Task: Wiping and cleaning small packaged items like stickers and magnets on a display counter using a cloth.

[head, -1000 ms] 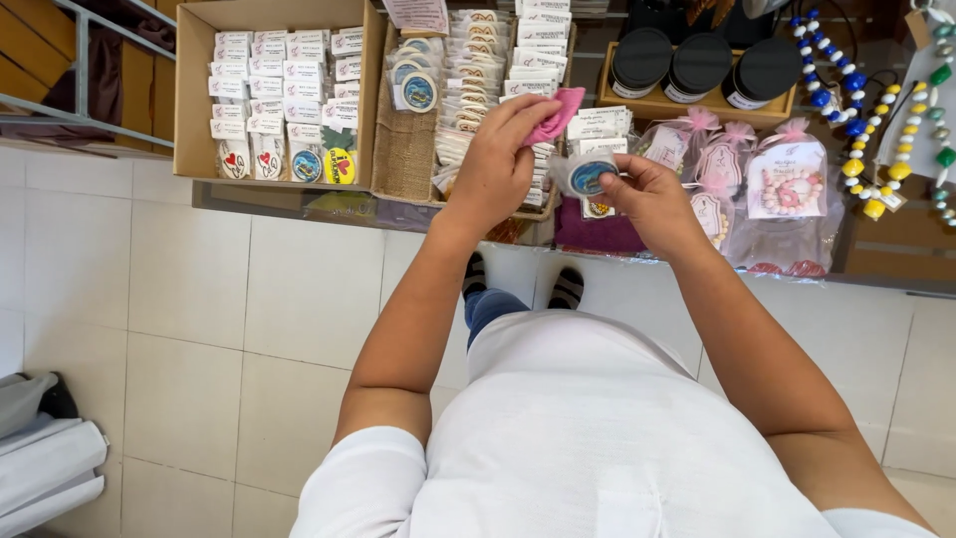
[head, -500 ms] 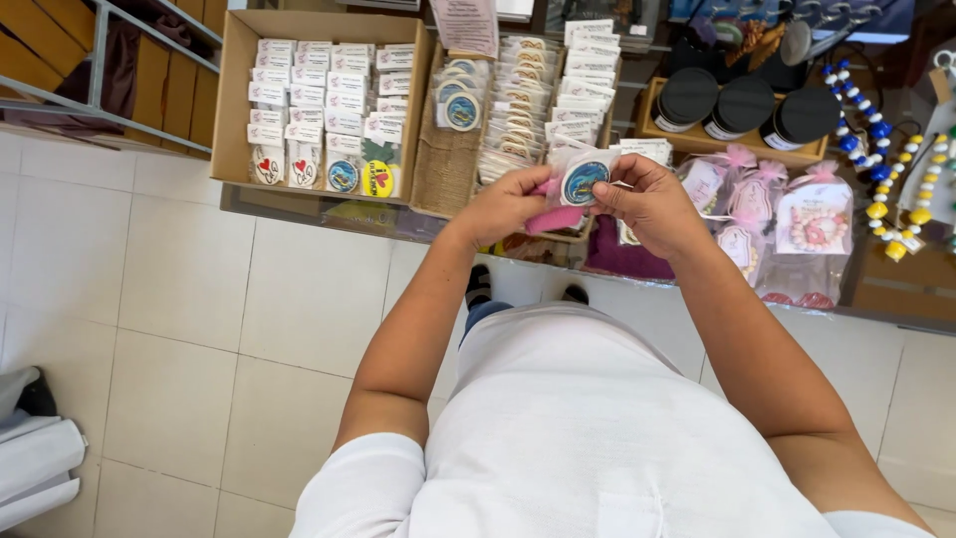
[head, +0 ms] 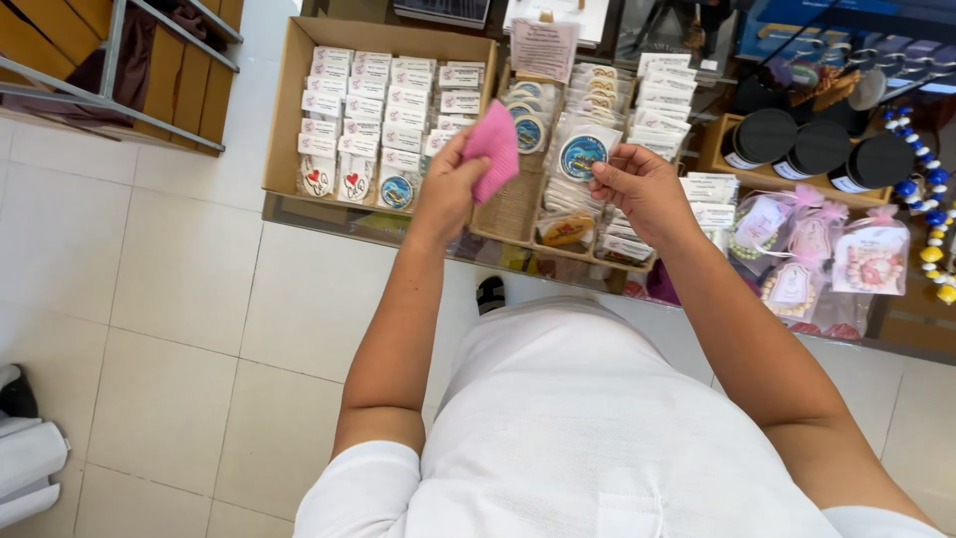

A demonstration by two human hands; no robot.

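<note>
While a cardboard box [head: 284, 120] of small packets sits at far left, the left hand [head: 450, 189] closes its fingers on a pink cloth [head: 493, 147]; beside it, the right hand [head: 637, 184] pinches a clear packet with a round blue badge [head: 583, 154] above the display tray [head: 513, 214].

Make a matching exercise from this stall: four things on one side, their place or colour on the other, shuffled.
1. pink cloth
2. packet with a round blue picture
3. black round lids
4. cardboard box

a. far right of the display
b. in the left hand
c. left end of the display
d. in the right hand

Pairs: 1-b, 2-d, 3-a, 4-c
</note>
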